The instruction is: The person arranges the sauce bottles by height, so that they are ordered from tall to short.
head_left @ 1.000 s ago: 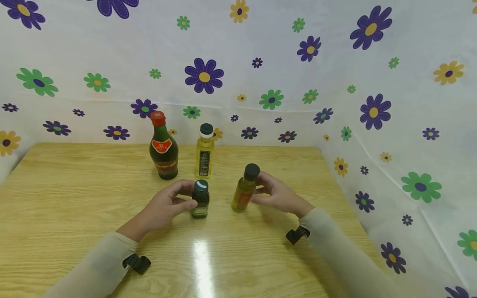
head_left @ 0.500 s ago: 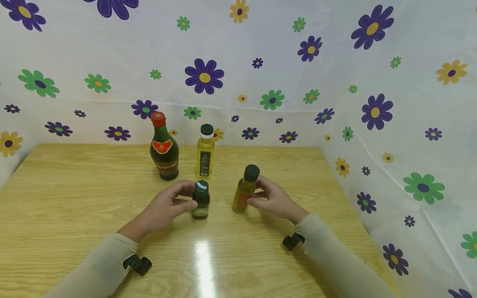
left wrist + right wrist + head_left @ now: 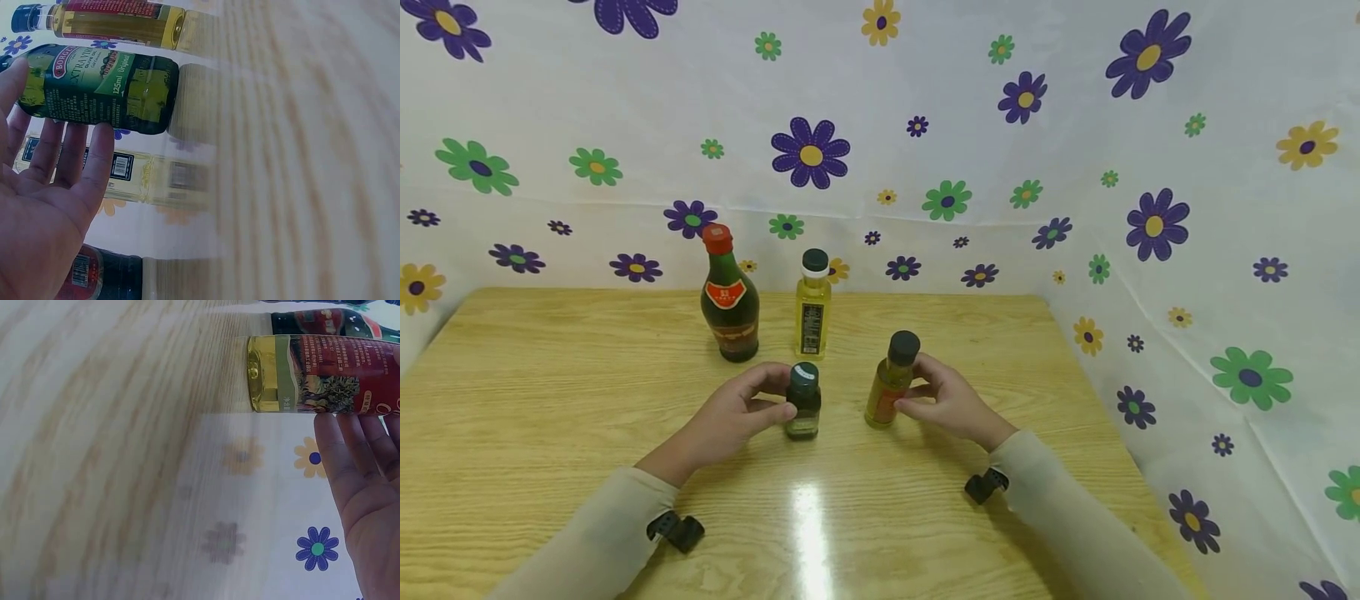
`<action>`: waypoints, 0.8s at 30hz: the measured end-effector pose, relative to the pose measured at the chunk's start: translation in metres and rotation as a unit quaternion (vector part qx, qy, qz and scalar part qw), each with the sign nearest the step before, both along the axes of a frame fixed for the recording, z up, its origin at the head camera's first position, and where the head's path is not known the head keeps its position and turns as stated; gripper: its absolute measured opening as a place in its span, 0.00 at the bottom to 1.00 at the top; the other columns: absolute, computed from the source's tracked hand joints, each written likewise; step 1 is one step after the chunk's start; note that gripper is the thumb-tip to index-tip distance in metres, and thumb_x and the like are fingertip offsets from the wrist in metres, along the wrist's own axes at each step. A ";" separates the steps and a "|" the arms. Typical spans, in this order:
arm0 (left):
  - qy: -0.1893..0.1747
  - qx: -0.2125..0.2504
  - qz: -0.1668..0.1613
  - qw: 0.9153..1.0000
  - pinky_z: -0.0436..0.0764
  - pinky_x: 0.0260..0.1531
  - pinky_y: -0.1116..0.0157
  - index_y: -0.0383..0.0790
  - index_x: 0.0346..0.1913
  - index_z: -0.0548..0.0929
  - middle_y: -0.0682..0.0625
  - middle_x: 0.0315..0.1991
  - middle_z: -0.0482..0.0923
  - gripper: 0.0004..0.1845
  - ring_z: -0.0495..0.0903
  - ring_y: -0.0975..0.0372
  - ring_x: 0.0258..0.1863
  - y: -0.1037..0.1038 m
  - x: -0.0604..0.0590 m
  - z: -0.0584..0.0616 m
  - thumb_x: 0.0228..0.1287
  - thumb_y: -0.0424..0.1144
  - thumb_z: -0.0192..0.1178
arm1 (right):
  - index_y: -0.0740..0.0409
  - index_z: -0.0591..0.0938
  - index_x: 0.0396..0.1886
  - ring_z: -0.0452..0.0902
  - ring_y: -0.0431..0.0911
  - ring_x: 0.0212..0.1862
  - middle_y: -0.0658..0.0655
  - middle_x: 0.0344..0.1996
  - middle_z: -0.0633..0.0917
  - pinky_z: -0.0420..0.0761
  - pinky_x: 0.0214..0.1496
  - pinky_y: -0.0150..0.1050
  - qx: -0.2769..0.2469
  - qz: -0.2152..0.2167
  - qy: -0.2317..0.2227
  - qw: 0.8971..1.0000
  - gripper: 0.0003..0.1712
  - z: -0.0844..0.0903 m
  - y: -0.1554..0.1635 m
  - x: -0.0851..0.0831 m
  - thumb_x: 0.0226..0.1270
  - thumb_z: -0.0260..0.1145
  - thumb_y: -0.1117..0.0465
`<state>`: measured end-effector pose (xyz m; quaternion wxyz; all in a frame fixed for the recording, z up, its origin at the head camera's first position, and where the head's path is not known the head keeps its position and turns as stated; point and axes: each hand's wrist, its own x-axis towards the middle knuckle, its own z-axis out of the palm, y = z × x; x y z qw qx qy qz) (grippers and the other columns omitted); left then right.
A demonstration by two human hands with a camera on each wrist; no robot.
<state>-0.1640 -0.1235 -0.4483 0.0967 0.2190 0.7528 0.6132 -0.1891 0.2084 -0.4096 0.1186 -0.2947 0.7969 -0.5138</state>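
Observation:
My left hand (image 3: 737, 414) holds a small dark green olive oil bottle (image 3: 803, 417) between thumb and fingers. In the left wrist view the olive oil bottle (image 3: 100, 87) shows a green label, and its base meets its reflection on the table. To the right, my right hand (image 3: 951, 398) grips an oil bottle (image 3: 883, 396) with a black cap and yellow oil, slightly tilted. A red label with an olive tree picture covers this oil bottle (image 3: 325, 374) in the right wrist view, where fingers (image 3: 340, 450) of the right hand touch its side.
Behind the left hand stands a dark bottle with a red cap (image 3: 730, 308). Beside it is a clear bottle of yellow oil (image 3: 812, 321) with a dark cap. The wooden table (image 3: 565, 367) ends at a flowered cloth (image 3: 970, 150) at the back and right.
My right thumb has come onto the front of the red-labelled oil bottle, and the right forearm has shifted slightly left. The left hand and the olive oil bottle stay in place.

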 end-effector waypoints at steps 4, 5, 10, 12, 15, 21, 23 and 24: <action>0.001 0.001 0.002 1.000 0.80 0.49 0.65 0.50 0.58 0.73 0.49 0.50 0.75 0.21 0.74 0.56 0.53 0.000 0.000 -0.001 0.62 0.41 0.63 | 0.58 0.70 0.62 0.74 0.49 0.56 0.58 0.53 0.77 0.77 0.54 0.56 -0.002 0.002 0.004 1.000 0.28 0.000 0.000 0.001 0.62 0.66 0.67; 0.001 0.002 0.002 1.000 0.80 0.49 0.65 0.50 0.58 0.73 0.49 0.50 0.75 0.21 0.74 0.56 0.52 0.000 -0.001 -0.002 0.62 0.41 0.63 | 0.58 0.70 0.62 0.74 0.49 0.56 0.58 0.53 0.77 0.77 0.54 0.56 -0.002 0.001 0.005 1.000 0.28 0.000 0.000 0.001 0.62 0.66 0.67; 0.002 0.005 0.001 1.000 0.80 0.49 0.64 0.49 0.58 0.73 0.48 0.50 0.75 0.21 0.74 0.56 0.52 0.001 0.000 -0.002 0.62 0.40 0.63 | 0.57 0.70 0.62 0.74 0.49 0.56 0.57 0.53 0.78 0.78 0.54 0.56 -0.004 -0.004 0.003 1.000 0.29 -0.002 0.000 0.002 0.62 0.66 0.67; 0.001 0.004 0.003 1.000 0.80 0.49 0.64 0.49 0.58 0.74 0.49 0.50 0.75 0.21 0.74 0.56 0.52 0.001 0.000 -0.002 0.62 0.41 0.64 | 0.58 0.70 0.62 0.74 0.49 0.56 0.57 0.53 0.78 0.78 0.54 0.56 -0.003 -0.007 0.007 1.000 0.29 -0.002 -0.001 0.002 0.61 0.66 0.68; -0.001 0.003 0.005 1.000 0.80 0.49 0.64 0.49 0.57 0.74 0.49 0.50 0.75 0.21 0.74 0.56 0.52 0.002 0.001 -0.002 0.62 0.41 0.64 | 0.58 0.71 0.61 0.75 0.49 0.55 0.57 0.52 0.78 0.78 0.53 0.56 -0.004 -0.009 0.014 1.000 0.28 -0.002 -0.002 0.003 0.61 0.67 0.68; -0.006 0.002 0.004 1.000 0.80 0.49 0.65 0.49 0.58 0.73 0.49 0.51 0.75 0.21 0.74 0.56 0.53 0.001 0.001 -0.001 0.62 0.42 0.64 | 0.58 0.72 0.60 0.75 0.49 0.55 0.57 0.52 0.79 0.80 0.52 0.53 -0.004 -0.010 0.028 1.000 0.28 -0.001 -0.003 0.003 0.60 0.67 0.69; -0.006 0.001 0.004 1.000 0.80 0.49 0.65 0.49 0.58 0.73 0.48 0.51 0.75 0.22 0.74 0.56 0.53 0.002 0.002 0.002 0.62 0.41 0.63 | 0.58 0.72 0.61 0.75 0.48 0.55 0.57 0.53 0.79 0.80 0.52 0.51 -0.003 -0.010 0.027 1.000 0.28 -0.001 -0.002 0.002 0.60 0.67 0.69; -0.005 0.000 0.004 1.000 0.80 0.49 0.65 0.49 0.58 0.73 0.49 0.51 0.75 0.22 0.74 0.56 0.53 0.002 0.002 0.003 0.62 0.41 0.63 | 0.58 0.72 0.61 0.75 0.48 0.55 0.57 0.53 0.78 0.80 0.52 0.50 -0.002 -0.012 0.026 1.000 0.28 0.000 -0.002 0.001 0.60 0.67 0.69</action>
